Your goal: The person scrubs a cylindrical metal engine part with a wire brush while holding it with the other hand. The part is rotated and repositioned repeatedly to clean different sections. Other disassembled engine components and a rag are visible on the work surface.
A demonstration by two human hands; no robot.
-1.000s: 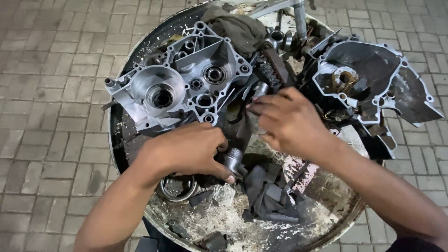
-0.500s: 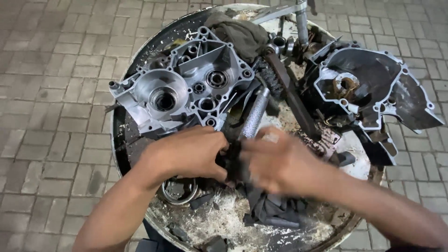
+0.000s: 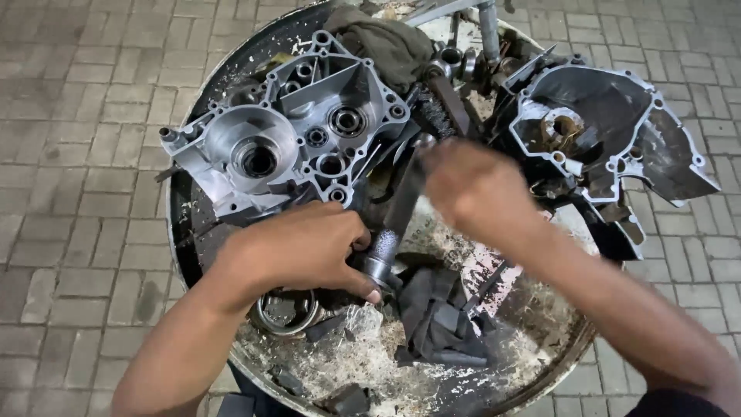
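Head view: a round metal tray [image 3: 202, 255] carries 2 engine case halves, the silver case [image 3: 285, 147] and the dark case [image 3: 610, 139]. Left hand [image 3: 297, 251] clenches a grey shaft [image 3: 384, 251] at centre; right hand [image 3: 478, 189] is blurred, grip unclear. Greasy metal might slip. No packages or labels visible.

Silver-grey cast engine case half [image 3: 297, 143], bare metal with dark bearing bores. Right of it, a second case cover [image 3: 610, 131]: black inside, silver rim. Above it, an olive-brown rag [image 3: 390, 42]. Below it, a steel-grey shaft [image 3: 386, 243], black rubber strips [image 3: 436, 313], a white-crusted dark round tray [image 3: 185, 224]. Grey herringbone paving [image 3: 69, 154] around it.
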